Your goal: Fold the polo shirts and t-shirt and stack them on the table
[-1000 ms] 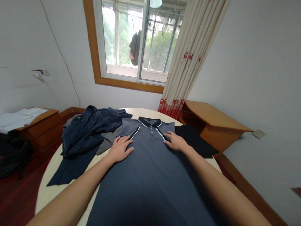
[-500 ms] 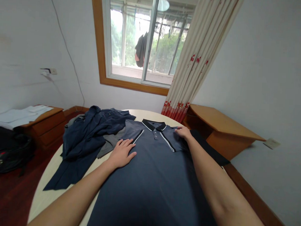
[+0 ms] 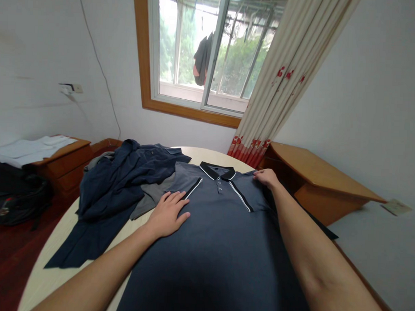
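Note:
A dark grey polo shirt (image 3: 211, 237) lies front up on the round table, its black, white-edged collar (image 3: 210, 173) at the far end. Black and white stripes slant across both sides of its chest. My left hand (image 3: 169, 213) rests flat on the left side of the shirt, fingers spread, just below the left stripe. At the right shoulder, my right hand (image 3: 267, 177) has its fingers closed on the cloth near the sleeve. My right arm covers part of the shirt's right edge.
Crumpled dark blue clothes (image 3: 113, 202) lie on the left of the pale table (image 3: 50, 254). A wooden desk (image 3: 316, 173) stands close at the right, beside a curtain (image 3: 285, 76). A drawer cabinet (image 3: 64, 164) and a black backpack (image 3: 15, 198) are at the left.
The view has shifted slightly. My right hand has its fingers drawn in on the shirt's shoulder, where they lay flatter before. My left hand stays on the shirt.

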The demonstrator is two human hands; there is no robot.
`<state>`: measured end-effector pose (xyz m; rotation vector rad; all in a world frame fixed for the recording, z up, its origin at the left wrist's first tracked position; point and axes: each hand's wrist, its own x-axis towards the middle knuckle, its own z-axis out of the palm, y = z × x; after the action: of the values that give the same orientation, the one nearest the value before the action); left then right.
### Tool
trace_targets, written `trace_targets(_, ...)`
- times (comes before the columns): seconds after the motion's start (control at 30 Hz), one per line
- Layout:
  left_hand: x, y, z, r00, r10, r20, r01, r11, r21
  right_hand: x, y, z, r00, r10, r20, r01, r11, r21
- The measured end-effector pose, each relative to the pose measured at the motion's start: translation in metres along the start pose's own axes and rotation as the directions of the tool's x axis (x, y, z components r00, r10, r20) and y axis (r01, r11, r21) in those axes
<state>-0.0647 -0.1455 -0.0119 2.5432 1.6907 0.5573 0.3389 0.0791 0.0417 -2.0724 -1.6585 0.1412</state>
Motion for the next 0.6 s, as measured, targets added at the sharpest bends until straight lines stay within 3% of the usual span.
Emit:
trace_targets(0.1,0.0,-0.001,0.001,1.0,-0.001,0.002,0.002,1.0,-0.006,-0.001,0.003,0.002,0.999,-0.001,0.036,0.002,1.0,-0.03)
trace_targets(0.4,0.001,-0.001,0.001,1.0,-0.008,0.015,0.008,1.0,-0.009,-0.022,0.012,0.015,0.982,-0.159,0.1,0.181,0.946,-0.269)
trace_targets(0.6,0.0,-0.001,0.001,1.0,-0.002,-0.001,0.002,1.0,-0.012,-0.04,-0.003,0.01,0.968,-0.185,0.17,0.234,0.907,-0.349)
